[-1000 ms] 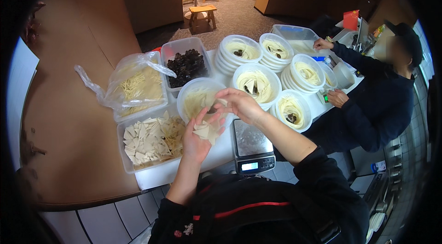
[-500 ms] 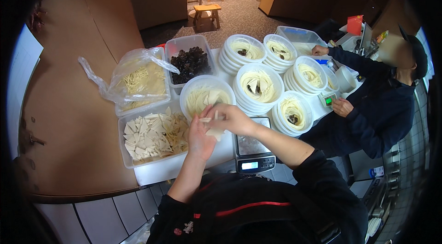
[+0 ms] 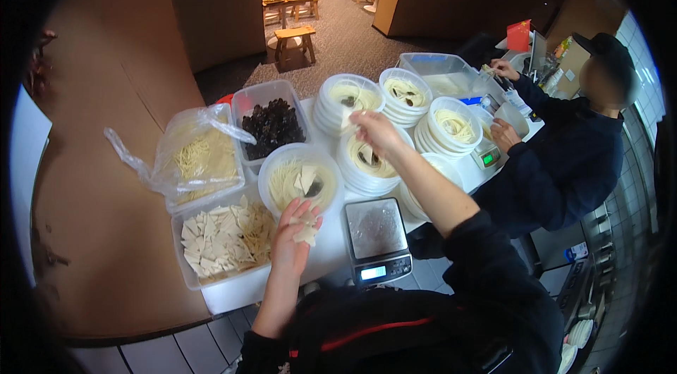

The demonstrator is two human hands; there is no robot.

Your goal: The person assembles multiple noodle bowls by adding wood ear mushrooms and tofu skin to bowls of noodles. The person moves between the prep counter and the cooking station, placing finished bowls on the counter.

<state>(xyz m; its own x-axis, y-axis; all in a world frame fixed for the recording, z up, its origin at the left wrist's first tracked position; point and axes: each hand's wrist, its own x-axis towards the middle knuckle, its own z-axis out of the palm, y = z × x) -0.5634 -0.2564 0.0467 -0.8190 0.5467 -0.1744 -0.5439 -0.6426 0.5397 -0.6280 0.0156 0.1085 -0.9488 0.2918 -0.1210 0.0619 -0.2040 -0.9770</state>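
My left hand (image 3: 289, 243) is turned palm up at the front rim of a round plastic bowl (image 3: 264, 187). It cups several flat off-white pieces (image 3: 306, 228), thin and angular like cut sheets of dough or tofu. Over the stacked bowls my right hand (image 3: 377, 133) reaches out, its fingertips pinching a similar pale piece (image 3: 347, 119). That hand partly hides the bowl stack (image 3: 363, 180) below it. The bowl by my left hand contains pale shreds, a dark bit and flat pieces. More flat pieces (image 3: 215, 240) fill a clear tub beside my left forearm.
A digital scale (image 3: 376, 229) stands before me. Behind the tub are bagged pale shreds (image 3: 197, 159) and a box of dark fungus-like food (image 3: 273, 127). Further bowl stacks (image 3: 404, 95) line the table. At right, a person (image 3: 571, 145) in dark clothes works by a second scale (image 3: 486, 157).
My hands have parted. The right one moved from beside the left, away and to the right over the stacked bowls. The left stays low with its pieces; flat pieces now show in the near bowl.
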